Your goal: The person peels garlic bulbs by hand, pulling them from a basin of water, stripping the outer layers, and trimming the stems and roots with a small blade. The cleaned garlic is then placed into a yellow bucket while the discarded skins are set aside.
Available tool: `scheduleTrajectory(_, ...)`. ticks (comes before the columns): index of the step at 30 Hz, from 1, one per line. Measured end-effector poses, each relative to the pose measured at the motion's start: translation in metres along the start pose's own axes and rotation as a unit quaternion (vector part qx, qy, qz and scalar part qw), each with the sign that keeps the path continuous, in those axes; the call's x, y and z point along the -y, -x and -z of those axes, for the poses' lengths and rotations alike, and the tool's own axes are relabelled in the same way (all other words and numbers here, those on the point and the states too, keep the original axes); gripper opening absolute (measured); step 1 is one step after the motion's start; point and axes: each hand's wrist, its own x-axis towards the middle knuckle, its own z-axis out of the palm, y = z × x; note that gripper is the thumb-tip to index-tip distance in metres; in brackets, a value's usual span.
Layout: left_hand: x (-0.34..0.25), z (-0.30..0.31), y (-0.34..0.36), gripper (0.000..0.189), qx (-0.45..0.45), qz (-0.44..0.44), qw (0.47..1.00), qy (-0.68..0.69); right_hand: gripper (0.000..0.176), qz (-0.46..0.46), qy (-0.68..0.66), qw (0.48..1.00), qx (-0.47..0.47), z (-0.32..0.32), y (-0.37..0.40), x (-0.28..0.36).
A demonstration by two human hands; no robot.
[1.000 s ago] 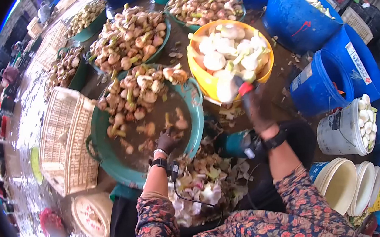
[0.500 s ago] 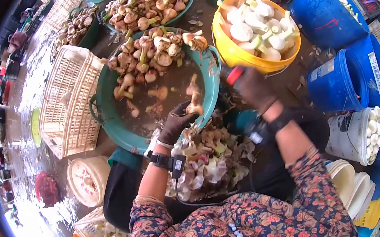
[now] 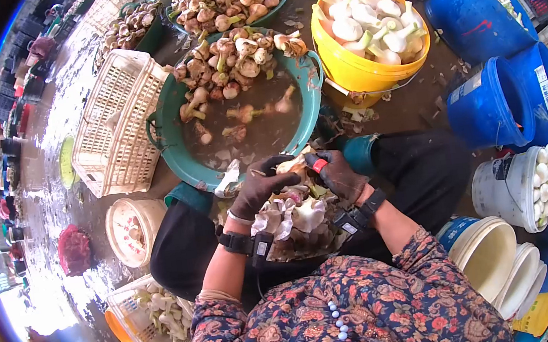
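Observation:
Both hands wear dark gloves and meet above a heap of papery peelings point(image 3: 303, 218) in front of my body. My left hand point(image 3: 264, 189) is closed around a garlic bulb point(image 3: 295, 163). On the bulb's other side is my right hand point(image 3: 338, 174), its fingers bent against it, with a red band on one finger; whether it holds a tool is hidden. Just beyond lies a green tub point(image 3: 176, 138) of brown water with unpeeled bulbs point(image 3: 234, 60) piled at its far side. A yellow bucket point(image 3: 372, 79) full of white peeled bulbs point(image 3: 375, 24) stands beyond my right hand.
White plastic crates point(image 3: 117, 128) stand left of the tub, with a white bucket point(image 3: 151, 219) nearer. A blue bucket point(image 3: 483, 106), a white bucket point(image 3: 502, 185) of peeled garlic and stacked empty buckets point(image 3: 483, 255) are on the right. More garlic tubs point(image 3: 263, 20) lie beyond.
My right hand has come down from beside the yellow bucket to my left hand. My left hand has drawn back from over the tub with the bulb. The view has shifted slightly.

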Motion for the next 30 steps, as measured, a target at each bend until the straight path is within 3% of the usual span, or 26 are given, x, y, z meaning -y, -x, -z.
scheduleTrajectory(1,-0.002,0.002,0.002,0.04,0.006,0.063,0.997,0.037,0.034,-0.084,-0.096,0.992,0.02,0.001,0.004,0.002)
scheduleTrajectory(6,0.012,-0.018,0.006,0.04,-0.073,0.035,0.994,0.071,0.033,-0.053,-0.138,0.989,0.015,-0.003,0.005,0.002)
scheduleTrajectory(8,0.03,-0.026,0.003,0.041,-0.087,-0.008,0.995,0.037,0.039,-0.234,-0.33,0.904,0.138,0.001,0.011,0.01)
scheduleTrajectory(9,0.034,-0.03,0.0,0.043,-0.103,-0.054,0.993,0.004,0.039,-0.234,-0.33,0.904,0.137,-0.001,0.008,0.007)
scheduleTrajectory(11,0.035,-0.031,0.003,0.052,-0.076,-0.055,0.994,0.056,0.046,-0.2,-0.44,0.87,0.102,-0.008,0.002,0.0)
scheduleTrajectory(12,0.029,-0.025,0.003,0.057,-0.146,-0.159,0.961,-0.17,0.051,-0.146,-0.348,0.92,0.102,-0.006,0.001,0.003)
scheduleTrajectory(13,0.024,-0.02,0.004,0.061,-0.204,-0.253,0.863,-0.387,0.051,-0.149,-0.351,0.919,0.103,-0.004,-0.001,0.001)
scheduleTrajectory(14,0.007,-0.024,0.005,0.056,-0.231,-0.273,0.847,-0.394,0.051,-0.136,-0.244,0.953,0.12,-0.001,-0.003,-0.004)
scheduleTrajectory(15,0.01,-0.022,0.005,0.056,-0.23,-0.27,0.848,-0.394,0.052,-0.121,-0.133,0.974,0.136,0.003,-0.005,-0.011)
scheduleTrajectory(16,0.015,-0.018,0.005,0.05,-0.143,-0.26,0.867,-0.401,0.057,-0.09,-0.028,0.987,0.127,0.004,-0.012,-0.042)
scheduleTrajectory(17,0.018,-0.016,0.005,0.045,-0.055,-0.247,0.879,-0.404,0.057,-0.091,-0.028,0.987,0.129,0.0,-0.008,-0.034)
scheduleTrajectory(18,0.018,-0.022,0.008,0.031,-0.09,-0.219,0.892,-0.385,0.056,-0.154,-0.068,0.98,0.11,-0.006,-0.001,-0.014)
scheduleTrajectory(19,0.029,-0.02,0.008,0.031,-0.09,-0.217,0.892,-0.386,0.054,-0.217,-0.109,0.966,0.089,-0.01,0.002,-0.004)
scheduleTrajectory(20,0.037,-0.02,0.006,0.028,-0.113,-0.169,0.937,-0.284,0.05,-0.124,-0.143,0.965,0.178,-0.006,-0.005,-0.006)
scheduleTrajectory(22,0.054,-0.017,0.006,0.021,-0.152,-0.069,0.981,-0.101,0.047,-0.112,-0.073,0.976,0.169,0.001,-0.005,-0.012)
scheduleTrajectory(23,0.051,-0.017,0.008,0.021,-0.153,-0.068,0.981,-0.099,0.044,-0.096,0.0,0.982,0.161,0.001,-0.003,-0.003)
scheduleTrajectory(25,0.046,-0.015,0.011,0.017,-0.146,-0.048,0.977,-0.148,0.044,-0.098,-0.037,0.976,0.192,-0.001,-0.007,-0.016)
scheduleTrajectory(29,0.036,-0.017,0.012,0.011,-0.201,-0.031,0.954,-0.218,0.045,-0.015,-0.06,0.978,0.197,-0.009,-0.005,-0.015)
scheduleTrajectory(30,0.031,-0.02,0.013,0.012,-0.206,0.016,0.972,-0.111,0.05,0.017,-0.072,0.977,0.202,-0.009,-0.006,-0.015)
